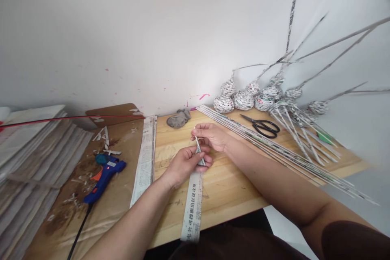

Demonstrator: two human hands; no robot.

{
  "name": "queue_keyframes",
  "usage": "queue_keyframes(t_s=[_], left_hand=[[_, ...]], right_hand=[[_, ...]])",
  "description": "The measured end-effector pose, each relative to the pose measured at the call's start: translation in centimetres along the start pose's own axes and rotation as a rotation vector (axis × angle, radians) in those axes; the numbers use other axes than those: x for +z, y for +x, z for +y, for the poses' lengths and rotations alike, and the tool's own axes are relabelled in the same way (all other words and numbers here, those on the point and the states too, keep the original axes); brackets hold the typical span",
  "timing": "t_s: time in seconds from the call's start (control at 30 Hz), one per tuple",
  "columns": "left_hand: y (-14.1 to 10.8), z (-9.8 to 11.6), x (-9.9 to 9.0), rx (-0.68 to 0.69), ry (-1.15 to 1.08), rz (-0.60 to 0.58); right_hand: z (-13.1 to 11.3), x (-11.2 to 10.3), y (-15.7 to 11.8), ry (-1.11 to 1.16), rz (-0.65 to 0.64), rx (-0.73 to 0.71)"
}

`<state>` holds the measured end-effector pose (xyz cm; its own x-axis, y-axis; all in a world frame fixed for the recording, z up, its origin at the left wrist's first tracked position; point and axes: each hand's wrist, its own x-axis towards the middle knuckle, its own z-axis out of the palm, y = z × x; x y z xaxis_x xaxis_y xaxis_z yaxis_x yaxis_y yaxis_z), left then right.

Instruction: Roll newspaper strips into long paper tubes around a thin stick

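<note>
A newspaper strip (192, 207) hangs from my hands toward the table's front edge, its upper end rolled into a thin, slanted tube. My left hand (185, 164) pinches the lower part of the roll, where the flat strip joins it. Higher up, the fingers of my right hand (210, 136) close around the tube's narrow tip. Both hands are just above the wooden table (170, 146). To their left lies a stack of flat newspaper strips (144, 158). Finished thin paper tubes (258, 144) lie in a bundle to the right.
Black-handled scissors (263, 126) lie beyond the tubes. Woven paper gourds (243, 99) with long stems stand along the wall. A grey cloth (178, 119) rests at the back. On the left are a blue glue gun (105, 178) with a cord and stacked newspapers (36, 170).
</note>
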<state>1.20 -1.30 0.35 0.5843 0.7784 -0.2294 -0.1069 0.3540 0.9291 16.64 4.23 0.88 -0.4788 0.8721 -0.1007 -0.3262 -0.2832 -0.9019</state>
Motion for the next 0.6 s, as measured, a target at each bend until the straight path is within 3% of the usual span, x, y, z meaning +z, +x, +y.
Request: queue_keyframes(t_s=[0.13, 0.4, 0.6], left_hand=[[0.0, -0.01, -0.08, 0.005, -0.008, -0.002], [-0.09, 0.01, 0.2, 0.005, 0.022, -0.009], [-0.1, -0.02, 0.01, 0.02, 0.005, -0.04]], right_hand=[[-0.1, 0.02, -0.07, -0.041, -0.055, 0.03], [-0.34, 0.49, -0.17, -0.036, 0.064, 0.009], [-0.46, 0.38, -0.42, -0.052, -0.074, 0.053]])
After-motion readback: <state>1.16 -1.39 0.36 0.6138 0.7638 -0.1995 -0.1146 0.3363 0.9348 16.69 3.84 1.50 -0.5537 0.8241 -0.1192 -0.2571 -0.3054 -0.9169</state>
